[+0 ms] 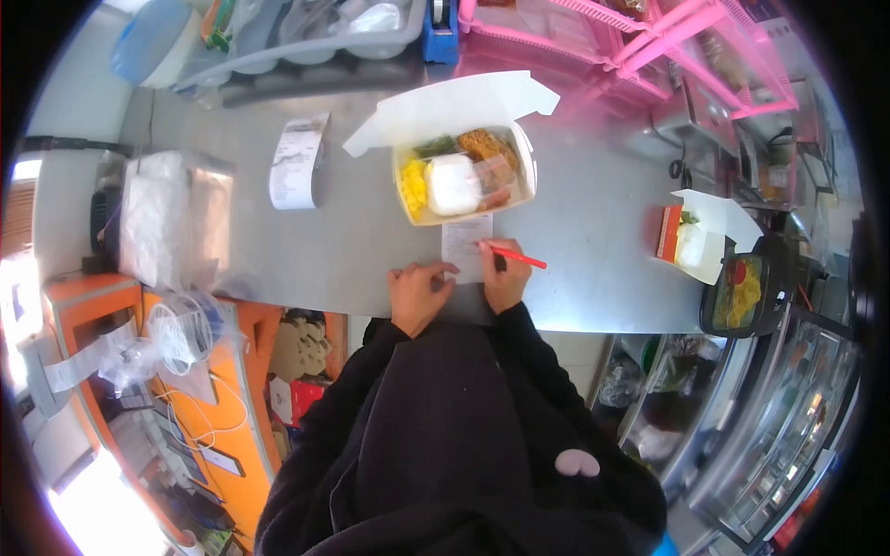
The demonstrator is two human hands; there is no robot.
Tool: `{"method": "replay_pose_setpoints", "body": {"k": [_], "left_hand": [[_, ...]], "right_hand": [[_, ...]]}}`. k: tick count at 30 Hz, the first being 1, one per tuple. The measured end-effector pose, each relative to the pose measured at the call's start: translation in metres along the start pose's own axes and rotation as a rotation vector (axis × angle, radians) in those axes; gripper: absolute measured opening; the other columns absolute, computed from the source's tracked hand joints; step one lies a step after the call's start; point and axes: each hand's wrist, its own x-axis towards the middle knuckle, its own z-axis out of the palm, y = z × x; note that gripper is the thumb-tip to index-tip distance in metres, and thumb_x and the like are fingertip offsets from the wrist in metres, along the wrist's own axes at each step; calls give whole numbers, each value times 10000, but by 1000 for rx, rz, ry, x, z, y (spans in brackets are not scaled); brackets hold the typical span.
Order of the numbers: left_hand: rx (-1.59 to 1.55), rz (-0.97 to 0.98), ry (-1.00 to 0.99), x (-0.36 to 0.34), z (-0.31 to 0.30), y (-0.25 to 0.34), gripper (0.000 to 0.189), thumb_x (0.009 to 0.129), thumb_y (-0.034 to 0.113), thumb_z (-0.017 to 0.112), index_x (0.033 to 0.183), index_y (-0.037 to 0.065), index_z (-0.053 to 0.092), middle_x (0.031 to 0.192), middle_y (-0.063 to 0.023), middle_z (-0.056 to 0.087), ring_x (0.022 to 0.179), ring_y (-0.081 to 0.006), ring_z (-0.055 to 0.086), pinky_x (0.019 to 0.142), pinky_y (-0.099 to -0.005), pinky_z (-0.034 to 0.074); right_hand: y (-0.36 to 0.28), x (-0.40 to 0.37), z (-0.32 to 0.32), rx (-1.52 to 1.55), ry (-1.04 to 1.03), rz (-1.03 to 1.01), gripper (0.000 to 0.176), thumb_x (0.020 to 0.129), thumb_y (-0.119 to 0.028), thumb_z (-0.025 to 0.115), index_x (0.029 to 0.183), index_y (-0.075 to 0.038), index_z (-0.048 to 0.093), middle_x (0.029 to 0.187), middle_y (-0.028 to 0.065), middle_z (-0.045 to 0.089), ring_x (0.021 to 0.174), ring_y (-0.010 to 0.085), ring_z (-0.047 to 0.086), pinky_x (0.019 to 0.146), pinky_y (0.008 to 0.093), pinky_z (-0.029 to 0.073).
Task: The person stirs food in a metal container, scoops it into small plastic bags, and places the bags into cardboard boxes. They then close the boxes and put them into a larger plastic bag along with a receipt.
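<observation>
My right hand (504,278) grips a red pen (519,255), its tip over a small printed receipt (466,239) that lies on the steel counter. My left hand (422,293) rests on the counter by the receipt's left edge, fingers loosely bent and apart, holding nothing. Just beyond the receipt stands an open white food box (468,215), partly over the paper's top end. Inside it are a mound of white rice (453,183), yellow pieces (413,187), greens (436,145), browned fried food (487,145) and a small clear packet (494,174).
A longer curled receipt (295,171) lies to the left. On the right are another open food box (691,243) and a black container (732,320) with yellow food. A grey tray (306,56), a blue tape dispenser (441,37) and pink baskets (640,56) line the back.
</observation>
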Motion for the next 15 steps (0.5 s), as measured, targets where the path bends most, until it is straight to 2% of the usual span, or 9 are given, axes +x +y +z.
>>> {"method": "replay_pose_setpoints", "body": {"k": [5, 8, 9, 11, 12, 13, 14, 15], "left_hand": [[35, 23, 20, 1, 4, -4, 115, 744, 239, 668, 853, 211, 688, 624, 54, 588, 624, -127, 555, 713, -350, 313], [44, 26, -18, 0, 2, -5, 142, 743, 243, 671, 877, 196, 673, 631, 59, 598, 649, -116, 579, 704, -345, 324], [29, 14, -47, 1, 0, -5, 172, 747, 240, 675, 907, 178, 659, 659, 42, 611, 676, -121, 591, 707, -348, 344], [2, -7, -106, 3, -3, -5, 234, 757, 235, 682, 965, 141, 631, 714, 9, 638, 730, -132, 614, 715, -356, 386], [-83, -46, -83, 3, -3, -3, 265, 761, 226, 685, 993, 121, 612, 747, -14, 645, 742, -144, 622, 720, -353, 406], [-168, -83, -57, 5, -5, 2, 297, 765, 218, 689, 1021, 101, 593, 781, -37, 652, 754, -156, 629, 725, -349, 427], [-256, -120, -26, 7, -5, 7, 330, 769, 210, 692, 1049, 81, 575, 814, -60, 659, 765, -168, 637, 731, -346, 447], [-313, -45, 86, 11, -1, 11, 343, 775, 197, 689, 1069, 73, 563, 832, -77, 657, 753, -177, 637, 723, -337, 457]], "right_hand": [[2, -15, 0, 105, -258, -31, 34, 809, -28, 629, 843, -23, 625, 775, 93, 609, 647, 199, 595, 574, 281, 461], [8, -1, -8, -65, -15, -97, 32, 806, -32, 635, 833, -17, 629, 774, 95, 612, 678, 207, 604, 599, 290, 467], [7, 4, -11, -61, 85, -43, 40, 808, -41, 638, 834, -11, 629, 780, 99, 615, 699, 210, 609, 623, 290, 471], [1, 4, -17, -16, 82, 32, 47, 810, -48, 641, 830, -7, 630, 785, 100, 616, 697, 206, 607, 628, 285, 469], [-2, 2, -21, 6, 83, 72, 51, 811, -52, 642, 828, -5, 630, 788, 100, 617, 696, 204, 606, 630, 282, 468], [-4, 1, -25, -42, 30, 28, 110, 829, -72, 622, 914, -1, 621, 786, 112, 615, 677, 194, 601, 610, 279, 465], [-6, 2, -27, -2, 55, 121, 135, 835, -78, 613, 946, -2, 612, 775, 114, 613, 658, 191, 597, 599, 278, 463], [-8, 4, -27, 41, 74, 211, 159, 841, -85, 603, 978, -3, 602, 764, 116, 611, 639, 188, 592, 589, 278, 462]]}}
